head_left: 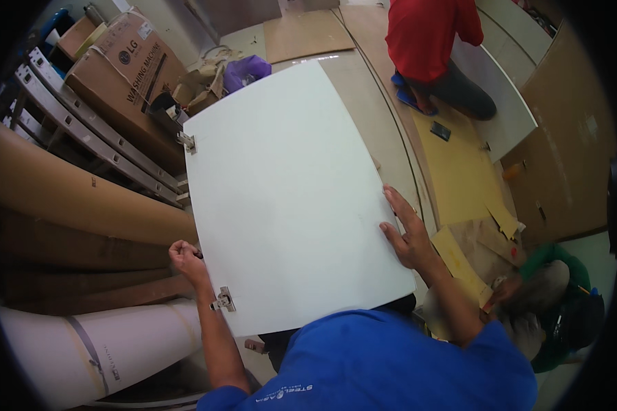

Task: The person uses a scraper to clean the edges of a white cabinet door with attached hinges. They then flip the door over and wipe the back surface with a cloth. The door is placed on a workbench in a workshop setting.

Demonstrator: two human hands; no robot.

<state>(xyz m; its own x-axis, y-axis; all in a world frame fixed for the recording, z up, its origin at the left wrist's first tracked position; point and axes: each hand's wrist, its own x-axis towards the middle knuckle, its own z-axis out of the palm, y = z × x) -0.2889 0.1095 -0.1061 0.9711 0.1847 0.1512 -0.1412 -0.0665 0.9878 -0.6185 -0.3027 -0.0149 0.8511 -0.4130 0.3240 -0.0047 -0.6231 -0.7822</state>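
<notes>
Two hands of mine steady a white cabinet door panel (288,192) in front of me: my left hand (185,259) is fisted on its left edge above the near hinge (223,300), my right hand (404,229) lies open, flat on its right edge.

The person wore a bright blue short-sleeved shirt (391,363) with small pale lettering printed near the left shoulder. Both forearms were bare below the sleeves. Neither the left hand (185,260) nor the right hand (406,229) wore a glove.
</notes>
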